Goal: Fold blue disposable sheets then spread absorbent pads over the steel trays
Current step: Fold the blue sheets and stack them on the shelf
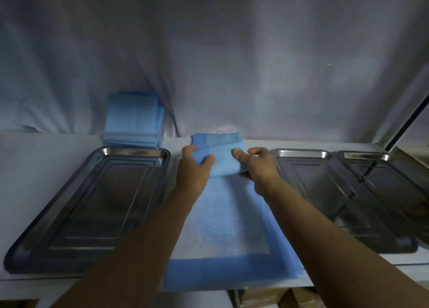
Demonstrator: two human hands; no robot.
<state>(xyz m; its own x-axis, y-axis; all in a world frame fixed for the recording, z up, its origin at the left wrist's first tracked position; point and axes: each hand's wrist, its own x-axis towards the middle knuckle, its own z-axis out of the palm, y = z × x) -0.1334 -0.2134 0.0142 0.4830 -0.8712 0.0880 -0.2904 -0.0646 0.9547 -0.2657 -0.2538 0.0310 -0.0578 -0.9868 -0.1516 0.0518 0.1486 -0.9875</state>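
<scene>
Front edge: a spread pad (222, 233), pale quilted middle with a blue border, lies flat on the worktop (46, 159); its near border hangs just over the front edge, and it runs back between the trays.
Under the worktop: brown shapes, perhaps cartons (267, 298), show below the front edge; too dim to tell more.
Left tray (32, 249): a steel tray on the left part of the worktop, just beside the pad's left side, its near end close to the front edge, its far end reaching toward the back.
Right trays: a middle tray (301, 153) lies just right of the pad; a far-right tray (364, 155) lies beside it, their long rims touching or overlapping, I cannot tell which.
Left hand (193, 168): above the pad's far end, it grips the left side of a folded sheet (220, 161); thumb on top, the other fingers curled round the sheet's left edge.
Right hand (257, 163): it pinches the sheet's right side, thumb pressed on top, fingers under the fold and mostly hidden.
Folded sheet: blue, held between both hands over the pad's far end, near the back edge; its far part sits on or just above the worktop, I cannot tell which.
Back left: a stack (134, 119) of folded blue sheets stands at the back edge, just behind the left tray's far end.
Backdrop: a creased pale cloth (232, 63) hangs behind the worktop.
</scene>
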